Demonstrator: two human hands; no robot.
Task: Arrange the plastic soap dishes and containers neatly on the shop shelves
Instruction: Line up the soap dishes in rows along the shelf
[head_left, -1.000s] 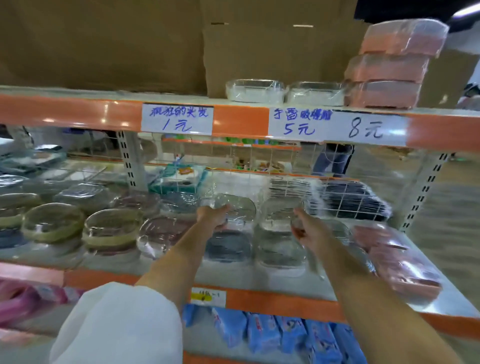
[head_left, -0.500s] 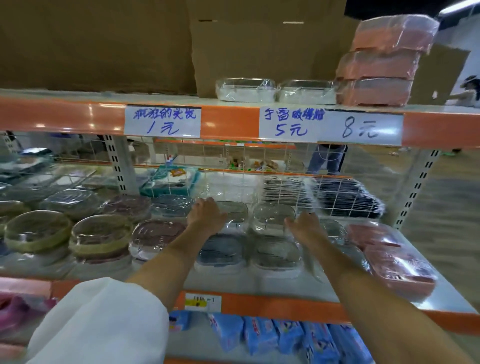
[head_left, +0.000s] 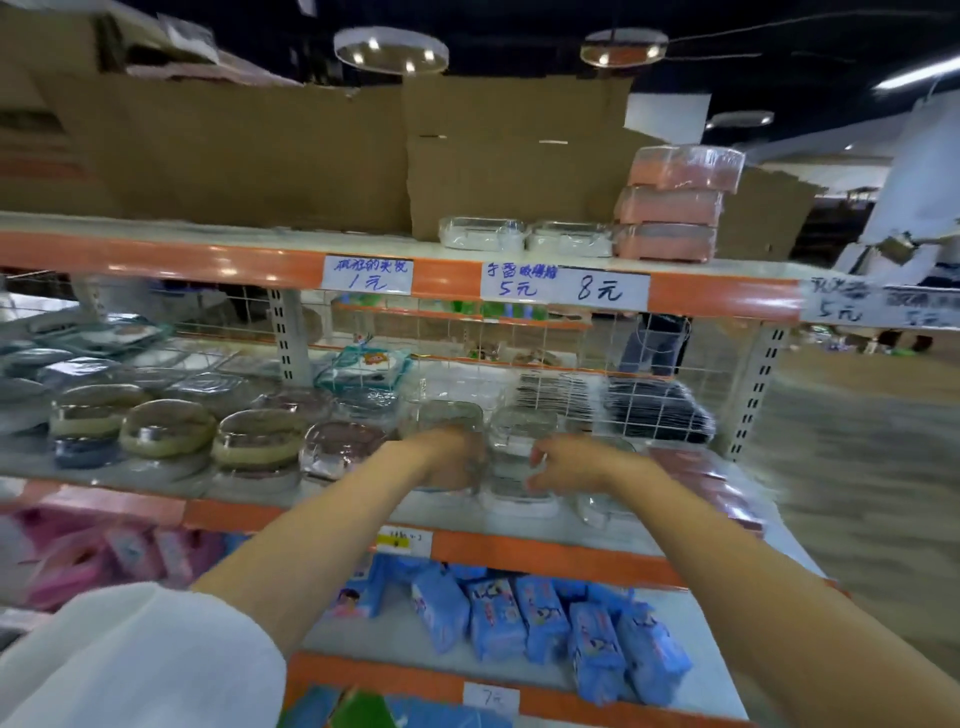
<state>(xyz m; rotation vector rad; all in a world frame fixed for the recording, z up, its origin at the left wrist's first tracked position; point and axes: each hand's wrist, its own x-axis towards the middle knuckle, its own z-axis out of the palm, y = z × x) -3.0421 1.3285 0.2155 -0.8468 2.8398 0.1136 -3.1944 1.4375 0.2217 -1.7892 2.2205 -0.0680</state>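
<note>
— Where are the hands sitting?
— Both are reaching over the middle shelf (head_left: 156, 480). The left hand (head_left: 451, 460) is curling round a clear soap dish (head_left: 470, 467) near the shelf's front edge. The right hand (head_left: 563, 462) is hanging just beside it with fingers bent; blur is hiding whether it is gripping anything.
— How crowded is it looking?
— Tight. Glossy film-wrapped dishes are filling the shelf: round olive-rimmed ones (head_left: 166, 428) on the left, clear rectangular ones (head_left: 519, 426) behind the hands, pink ones (head_left: 696, 467) on the right reaching toward the end. A wire grid (head_left: 623, 353) is closing off the back.
— And above?
— The orange beam (head_left: 208, 257) is hanging low overhead, carrying handwritten price labels (head_left: 563, 288). Pink boxes (head_left: 670, 208) are standing stacked on top, before brown cardboard (head_left: 509, 182).
</note>
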